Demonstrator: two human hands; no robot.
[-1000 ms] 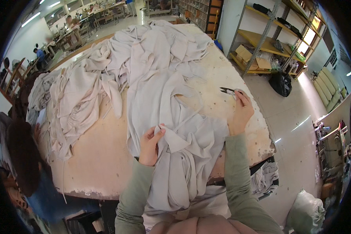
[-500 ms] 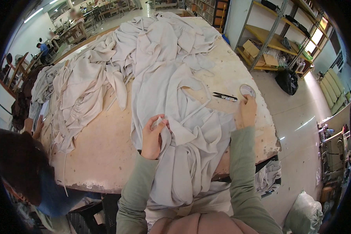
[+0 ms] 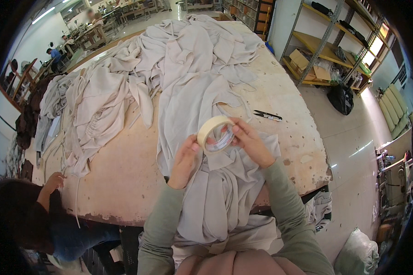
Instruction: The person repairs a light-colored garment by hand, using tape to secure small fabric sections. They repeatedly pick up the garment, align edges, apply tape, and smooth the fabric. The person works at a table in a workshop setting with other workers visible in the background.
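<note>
Masking tape roll (image 3: 215, 134), cream with a hollow core, is held up between both hands above the grey cloth (image 3: 206, 192) that drapes over the near table edge. Left hand (image 3: 184, 158) sits at 7 o'clock of the roll, its thumb pressed on the lower left rim and the fingers curled loosely below. Right hand (image 3: 251, 143) sits at 3 o'clock of the roll, fingers wrapped over the right rim and reaching into the core, so the roll is gripped from 2 sides. Both sleeves are olive green.

Farther out, at 2 o'clock from the roll, a small pair of black snips (image 3: 267, 115) lies on bare wood, well apart from the right hand. The worn wooden table (image 3: 119, 178) shows bare at 8 o'clock of the roll. Beyond, at 11 o'clock, a heap of pale garments (image 3: 110, 101) covers the far tabletop. At the left near corner another person's hand (image 3: 55, 181) rests at the table edge. Metal shelving (image 3: 326, 50) stands far off at 1 o'clock.
</note>
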